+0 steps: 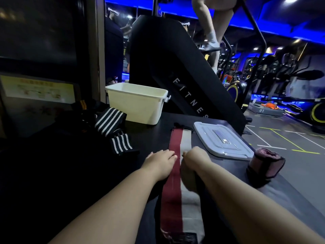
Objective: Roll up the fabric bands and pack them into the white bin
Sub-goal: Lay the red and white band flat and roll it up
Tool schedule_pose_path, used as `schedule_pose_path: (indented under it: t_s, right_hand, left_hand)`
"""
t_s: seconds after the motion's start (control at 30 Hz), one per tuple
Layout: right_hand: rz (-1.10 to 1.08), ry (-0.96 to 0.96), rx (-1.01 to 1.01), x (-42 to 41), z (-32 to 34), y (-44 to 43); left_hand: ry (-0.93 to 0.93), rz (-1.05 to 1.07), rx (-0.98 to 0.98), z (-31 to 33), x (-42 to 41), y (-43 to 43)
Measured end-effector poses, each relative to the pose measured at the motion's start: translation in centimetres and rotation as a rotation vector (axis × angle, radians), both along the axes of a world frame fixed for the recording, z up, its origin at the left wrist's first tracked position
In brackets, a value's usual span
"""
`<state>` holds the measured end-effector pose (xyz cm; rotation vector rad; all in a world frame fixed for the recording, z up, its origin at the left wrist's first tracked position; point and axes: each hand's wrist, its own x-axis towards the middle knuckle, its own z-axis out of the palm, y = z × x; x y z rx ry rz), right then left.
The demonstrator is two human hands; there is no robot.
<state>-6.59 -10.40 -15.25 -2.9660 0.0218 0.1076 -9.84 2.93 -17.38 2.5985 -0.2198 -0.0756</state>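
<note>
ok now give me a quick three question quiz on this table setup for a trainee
1. True or false: the lid is fitted on the white bin.
2. Which hand presses flat on the red and white band? A) left B) right C) neither
3. Fill in: the rolled pink band stands at the table's ____ edge.
Key: 1 false, the lid lies flat on the table. 2 A, the left hand; the right hand is curled. 3 right.
</note>
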Motion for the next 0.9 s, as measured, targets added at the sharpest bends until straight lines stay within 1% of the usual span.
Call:
schedule_pose_path:
  t_s: [0.07,0.13,0.2,0.3,0.43,0.67,0.9]
  right_hand:
    - [-0.047,-0.035,0.101,0.8,-0.4,-0.1]
    - [-0.102,-0.112,0.105,0.7,-0.5,-0.8]
    - [-0.146,-0.107,0.078,0.9,-1.0,-1.4]
    - [-0.098,-0.098,0.015,0.7,-1.8,-1.8]
    - [-0.034,-0.095,-0.010,1.0,-2.2,-1.6]
    - [0.019,-0.094,0.055,1.9,-2.7,-2.2]
    - [0.066,-0.164,0.113,3.2,-3.4,-2.7]
  left_hand:
    - [0.002,0.000,0.042,-0.3,0.0,0.0]
    - [0.003,-0.001,0.058,-0.6,-0.1,0.1]
    - [0.007,-0.014,0.060,-0.7,-0.1,0.2]
    - [0.006,-0.028,0.077,-0.7,-0.2,0.1]
    - [0.004,-0.026,0.091,-0.6,-0.3,0.0]
    - [0.020,0.010,0.094,-0.2,-0.6,-0.2]
    - [0.040,0.005,0.083,0.1,-0.5,-0.1]
